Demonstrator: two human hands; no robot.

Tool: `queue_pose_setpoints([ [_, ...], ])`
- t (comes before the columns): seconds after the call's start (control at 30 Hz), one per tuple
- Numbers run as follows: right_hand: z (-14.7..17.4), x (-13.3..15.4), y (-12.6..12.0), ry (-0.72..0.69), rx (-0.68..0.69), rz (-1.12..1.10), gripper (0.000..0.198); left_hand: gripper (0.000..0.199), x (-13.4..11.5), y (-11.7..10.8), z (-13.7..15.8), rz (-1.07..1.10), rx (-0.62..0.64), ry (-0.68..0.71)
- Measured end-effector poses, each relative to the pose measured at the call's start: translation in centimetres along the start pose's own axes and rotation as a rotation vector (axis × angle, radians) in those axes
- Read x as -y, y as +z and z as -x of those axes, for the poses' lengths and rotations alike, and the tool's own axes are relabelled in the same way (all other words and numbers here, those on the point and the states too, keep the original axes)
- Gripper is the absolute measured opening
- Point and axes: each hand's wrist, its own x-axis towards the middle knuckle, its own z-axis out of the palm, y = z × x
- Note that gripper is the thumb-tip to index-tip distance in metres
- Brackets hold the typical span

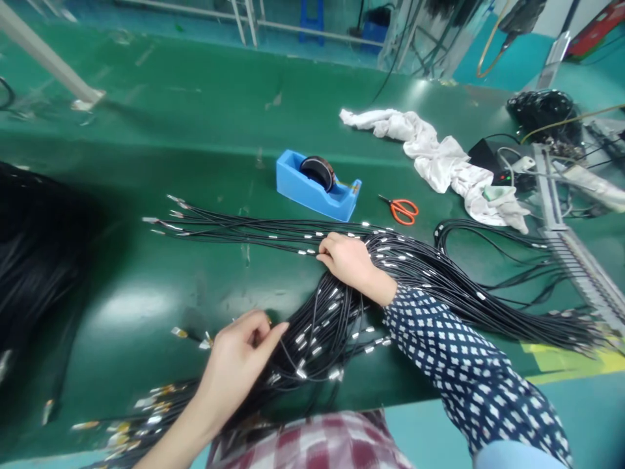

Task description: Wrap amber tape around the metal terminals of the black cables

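Observation:
My right hand [346, 262] lies palm down over a large bundle of thin black cables [420, 273] with white labels, its thumb and fingers closed on a few cables at the bundle's left side. Several cables stretch left from it to bare-looking tips. Lower left, my left hand [244, 355] is closed in a pinch beside the bent-back part of the bundle [312, 326]. A small amber tip shows at its fingers, like the taped cable ends; most of it is hidden. Loose cable connectors [180, 333] stick out left of this hand.
A blue tape dispenser [312, 189] with amber tape and orange-handled scissors [401, 210] lie beyond the cables. A crumpled white cloth [439, 159] is behind them. At left sits a dark cable heap [39, 254]; at right, a slotted metal rail [581, 273].

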Motion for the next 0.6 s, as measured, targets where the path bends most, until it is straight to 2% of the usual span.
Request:
queue_pose_setpoints([
  [0.17, -0.1, 0.1, 0.9, -0.064, -0.03, -0.001, 0.024, 0.036, -0.4, -0.7, -0.8, 0.039, 0.018, 0.005],
  [0.27, 0.5, -0.4, 0.4, -0.096, -0.058, -0.045, 0.025, 0.024, -1.0, -1.2, -1.9, 0.158, -0.029, -0.029],
  [0.3, 0.8, -0.6, 0.3, -0.111, -0.066, -0.069, 0.024, 0.019, -1.1, -1.4, -2.4, 0.229, -0.037, -0.05],
  [0.33, 1.2, -0.9, 0.1, -0.129, -0.069, -0.09, 0.021, 0.023, -1.3, -1.5, -2.8, 0.316, -0.033, -0.082],
  [0.43, 2.5, -1.7, -0.2, -0.228, -0.077, -0.23, 0.018, 0.046, -1.8, -1.9, -4.0, 0.636, 0.025, -0.195],
  [0.5, 3.1, -2.1, -0.3, -0.31, -0.073, -0.356, 0.02, 0.042, -2.1, -2.3, -4.8, 0.841, 0.038, -0.211],
  [0.6, 3.3, -2.5, -0.8, -0.392, -0.021, -0.44, 0.022, 0.027, -2.3, -2.8, -5.5, 1.012, -0.05, -0.138],
])
